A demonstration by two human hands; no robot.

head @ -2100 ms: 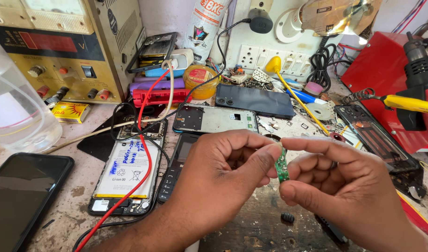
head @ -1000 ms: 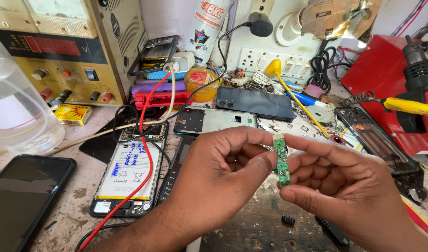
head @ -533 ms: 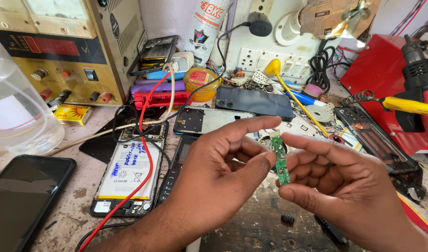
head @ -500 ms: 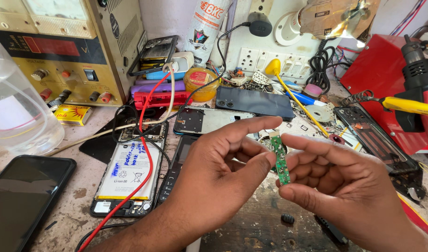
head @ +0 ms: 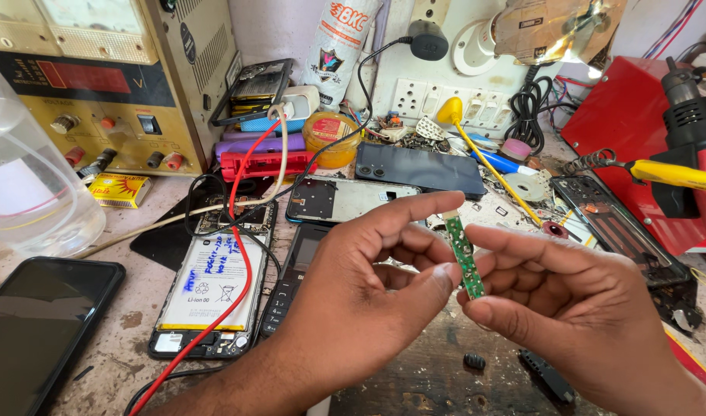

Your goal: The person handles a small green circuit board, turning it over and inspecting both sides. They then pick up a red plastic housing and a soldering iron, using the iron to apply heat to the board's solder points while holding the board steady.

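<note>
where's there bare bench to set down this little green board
Bare wood shows in front of the opened phone, between it and the dark phone at the left edge. Another patch lies under the hands, around the small black screw. Behind the green circuit board, the bench is crowded with phone shells, cables and tools.

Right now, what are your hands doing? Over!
Left hand and right hand both pinch the small green circuit board, upright above the bench. Opened phone below. Nothing in the way.
</note>
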